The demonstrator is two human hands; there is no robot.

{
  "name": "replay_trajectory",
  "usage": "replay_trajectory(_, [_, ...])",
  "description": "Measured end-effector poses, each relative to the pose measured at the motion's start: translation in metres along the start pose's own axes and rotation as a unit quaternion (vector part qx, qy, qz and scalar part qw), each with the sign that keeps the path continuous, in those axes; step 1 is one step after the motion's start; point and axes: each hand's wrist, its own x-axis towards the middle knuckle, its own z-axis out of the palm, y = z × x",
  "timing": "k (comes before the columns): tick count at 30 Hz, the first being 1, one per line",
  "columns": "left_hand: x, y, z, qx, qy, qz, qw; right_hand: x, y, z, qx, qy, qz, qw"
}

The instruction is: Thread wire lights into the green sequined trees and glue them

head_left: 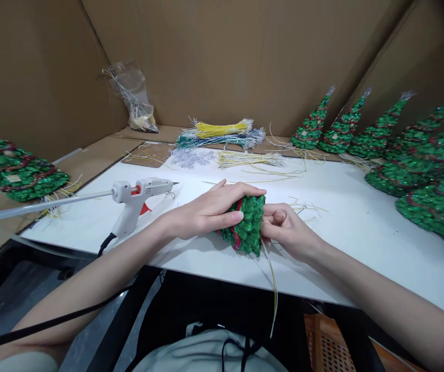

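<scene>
A small green Christmas tree (250,225) with red trim lies on its side near the front edge of the white table, its base facing right. My left hand (216,209) wraps over it from the left, thumb on the near side and fingers across the top. At the base is my right hand (286,227), its fingers curled in against the underside; what they pinch there is hidden. Thin yellow and white wires (273,279) hang from the base over the table's front edge.
A white hot glue gun (132,204) with a long glue stick stands left. Bundled wires (222,132), loose wires (248,159) and clear glittery pieces (193,157) lie at the back. Finished-looking trees (384,134) line the right; another tree (16,168) stands left. A plastic bag (132,95) leans on cardboard.
</scene>
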Motion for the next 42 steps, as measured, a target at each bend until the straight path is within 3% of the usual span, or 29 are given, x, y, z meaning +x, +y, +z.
replay_trajectory(12, [-0.001,0.001,0.002,0.017,0.005,0.0,1.0,0.001,0.004,-0.002,0.018,-0.006,0.001,1.0])
replay_trajectory(20, [-0.002,-0.004,0.003,0.002,0.017,0.003,1.0,-0.002,0.004,-0.009,0.043,-0.042,0.003,0.998])
replay_trajectory(26, [-0.009,-0.004,0.005,-0.035,0.116,0.072,0.99,-0.006,0.0,-0.013,0.124,-0.067,0.021,0.99])
replay_trajectory(31, [-0.035,-0.006,0.012,-0.048,0.188,0.118,0.974,-0.003,0.003,-0.014,0.145,-0.075,0.011,0.987])
replay_trajectory(35, [-0.05,-0.006,0.02,-0.041,0.192,0.116,0.974,-0.003,0.006,-0.014,0.126,-0.08,0.012,0.989])
replay_trajectory(42, [-0.052,-0.011,0.025,-0.041,0.179,0.105,0.977,-0.002,0.006,-0.012,0.1,-0.08,0.014,0.992])
